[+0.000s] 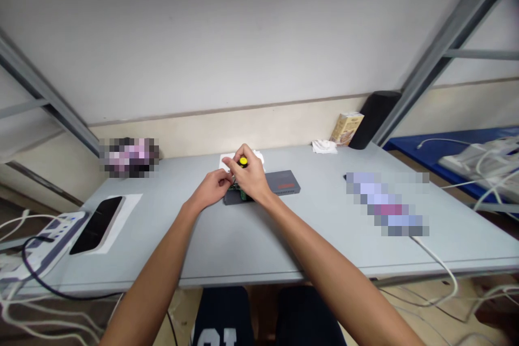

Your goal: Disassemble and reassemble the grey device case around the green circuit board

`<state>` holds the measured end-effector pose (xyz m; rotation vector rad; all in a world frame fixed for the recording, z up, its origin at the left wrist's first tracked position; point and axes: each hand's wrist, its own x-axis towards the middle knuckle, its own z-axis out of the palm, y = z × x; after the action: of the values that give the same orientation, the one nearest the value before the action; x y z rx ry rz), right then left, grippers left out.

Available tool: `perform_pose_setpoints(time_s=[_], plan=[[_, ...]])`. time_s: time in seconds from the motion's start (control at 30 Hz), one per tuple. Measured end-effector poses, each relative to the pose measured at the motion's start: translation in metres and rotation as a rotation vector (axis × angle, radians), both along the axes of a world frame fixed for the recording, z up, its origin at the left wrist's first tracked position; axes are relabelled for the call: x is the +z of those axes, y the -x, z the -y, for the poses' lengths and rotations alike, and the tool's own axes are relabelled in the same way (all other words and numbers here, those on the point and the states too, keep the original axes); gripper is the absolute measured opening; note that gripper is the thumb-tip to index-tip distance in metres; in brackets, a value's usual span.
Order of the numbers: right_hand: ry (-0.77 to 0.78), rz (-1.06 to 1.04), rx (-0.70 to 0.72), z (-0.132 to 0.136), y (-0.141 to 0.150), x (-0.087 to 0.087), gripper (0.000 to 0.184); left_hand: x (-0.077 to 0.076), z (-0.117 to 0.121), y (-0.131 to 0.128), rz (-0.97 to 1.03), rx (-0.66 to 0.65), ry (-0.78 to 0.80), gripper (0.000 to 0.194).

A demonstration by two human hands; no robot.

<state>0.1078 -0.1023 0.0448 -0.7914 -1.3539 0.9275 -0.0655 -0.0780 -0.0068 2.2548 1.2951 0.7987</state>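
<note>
A flat dark grey network box (pixel 284 182) lies in the middle of the pale grey table (pixel 243 248). My right hand (pixel 250 175) is closed round a screwdriver with a yellow cap (pixel 243 161), held upright over the box's left end, where a bit of green circuit board (pixel 242 193) shows. My left hand (pixel 211 188) sits just left of it, fingers curled and pinched against the box's edge; what it pinches is hidden. A white sheet (pixel 227 160) lies behind the hands.
A black phone (pixel 96 223) rests on white paper at the left, beside a power strip (pixel 44 240) with cables. At the back right are a crumpled tissue (pixel 324 146), a small carton (pixel 346 128) and a black cylinder (pixel 375 117). A white cable (pixel 438 262) runs off the right front edge.
</note>
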Motion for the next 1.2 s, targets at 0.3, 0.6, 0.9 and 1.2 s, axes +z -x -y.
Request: perform_pose_setpoints(time_s=[0.3,0.6,0.9,1.2], plan=[[-0.292,-0.115,-0.504,0.004,-0.051,0.029,0.046,0.004,0.003,0.000,-0.028,-0.021,0.017,0.028],[-0.015,1.275,-0.018,0.005,-0.150,0.015,0.034,0.041,0.018,0.019,-0.199,-0.132,0.406,0.076],[0.127,1.437,0.100,0.002,-0.149,0.020,0.039,0.035,0.021,0.016,-0.159,-0.103,0.389,0.090],[0.001,1.485,0.161,0.021,-0.108,0.018,0.033,0.028,0.020,0.004,-0.157,-0.030,0.353,0.076]])
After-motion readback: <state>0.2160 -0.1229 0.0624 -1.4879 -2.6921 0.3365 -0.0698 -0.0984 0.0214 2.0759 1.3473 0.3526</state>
